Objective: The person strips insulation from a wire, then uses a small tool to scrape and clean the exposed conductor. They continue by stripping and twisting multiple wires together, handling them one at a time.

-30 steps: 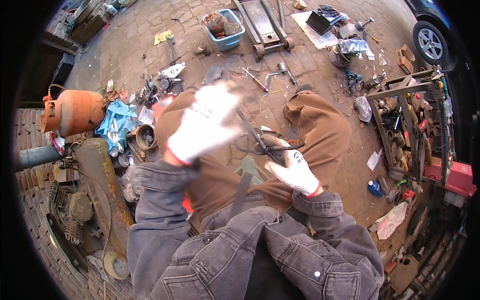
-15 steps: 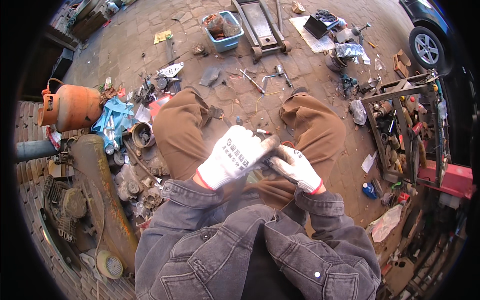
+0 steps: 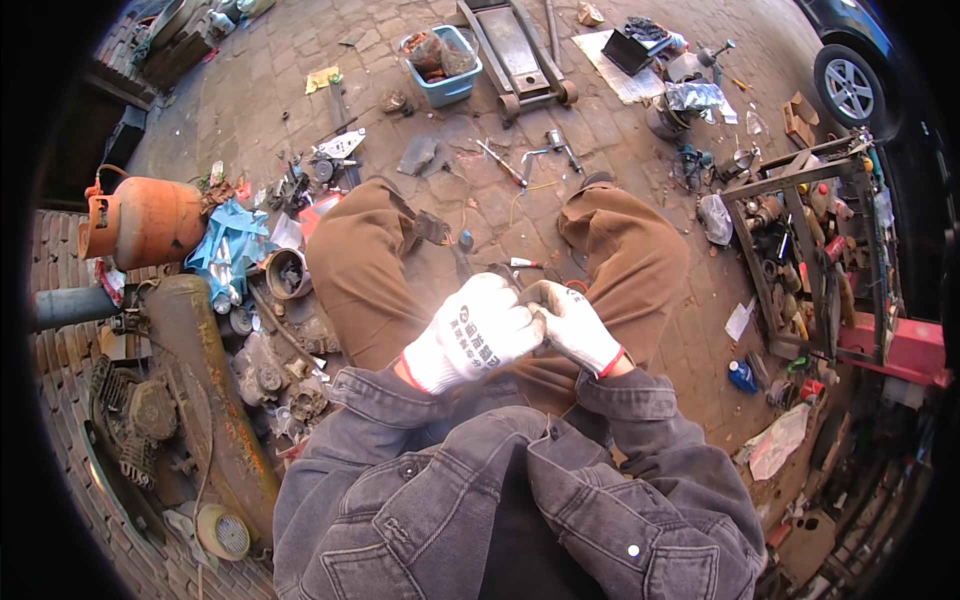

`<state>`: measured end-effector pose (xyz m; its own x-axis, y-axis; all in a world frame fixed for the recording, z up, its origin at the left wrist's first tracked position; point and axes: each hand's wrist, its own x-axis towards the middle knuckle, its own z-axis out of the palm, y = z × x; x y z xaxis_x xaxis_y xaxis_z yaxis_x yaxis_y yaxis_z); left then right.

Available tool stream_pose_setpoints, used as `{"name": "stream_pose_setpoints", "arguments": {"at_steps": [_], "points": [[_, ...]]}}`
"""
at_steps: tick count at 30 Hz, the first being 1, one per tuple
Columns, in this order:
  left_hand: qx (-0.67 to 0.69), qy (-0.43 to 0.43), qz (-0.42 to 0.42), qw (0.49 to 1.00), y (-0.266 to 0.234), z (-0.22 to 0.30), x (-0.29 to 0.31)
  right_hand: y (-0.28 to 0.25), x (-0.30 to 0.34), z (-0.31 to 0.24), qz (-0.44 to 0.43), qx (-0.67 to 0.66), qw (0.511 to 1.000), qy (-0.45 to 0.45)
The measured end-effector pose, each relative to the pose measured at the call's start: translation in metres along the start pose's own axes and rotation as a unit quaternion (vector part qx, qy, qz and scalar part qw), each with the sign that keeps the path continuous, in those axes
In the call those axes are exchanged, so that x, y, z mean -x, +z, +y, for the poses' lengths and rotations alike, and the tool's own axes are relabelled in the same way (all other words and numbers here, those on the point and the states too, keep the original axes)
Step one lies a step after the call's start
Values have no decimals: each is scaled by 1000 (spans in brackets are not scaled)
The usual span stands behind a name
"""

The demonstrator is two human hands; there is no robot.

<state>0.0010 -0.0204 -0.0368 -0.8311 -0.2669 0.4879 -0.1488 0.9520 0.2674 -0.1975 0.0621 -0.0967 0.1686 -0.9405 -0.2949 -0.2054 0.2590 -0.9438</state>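
Observation:
Both my hands wear white work gloves with dark, dirty fingers and meet in front of my lap, between my bent knees. My left hand point(image 3: 474, 332) is closed in a fist, its back turned up. Against its fingertips, my right hand point(image 3: 572, 325) is curled in a pinch. Anything between the fingers is hidden by the gloves. A reddish loop point(image 3: 577, 286) shows just beyond the right hand. On the ground past the hands lie a small white and red tube point(image 3: 525, 263) and a small blue-topped piece point(image 3: 466, 240).
Farther ahead lie a red-handled slim tool point(image 3: 503, 163), a metal power tool point(image 3: 564, 150), a blue tub point(image 3: 447, 90) and a floor jack point(image 3: 520, 60). An orange gas cylinder point(image 3: 158, 222) and scrap parts crowd my left. A metal frame rack point(image 3: 800, 250) stands right, near a car wheel point(image 3: 849, 88).
My hands have drawn closer together, and the right hand's fingers have curled up against the left. The dark thing seen between them before is now hidden.

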Motion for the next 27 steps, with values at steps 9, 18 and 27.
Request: {"name": "stream_pose_setpoints", "arguments": {"at_steps": [9,18,27], "points": [[169,-325,-118,923,18,-21,19,-34,-12,7,171,60,983,-43],[408,-465,-69,783,17,-49,13,0,20,-12,202,113,971,-65],[512,-496,-57,699,7,-35,13,26,-11,0,170,-112,977,-56]]}}
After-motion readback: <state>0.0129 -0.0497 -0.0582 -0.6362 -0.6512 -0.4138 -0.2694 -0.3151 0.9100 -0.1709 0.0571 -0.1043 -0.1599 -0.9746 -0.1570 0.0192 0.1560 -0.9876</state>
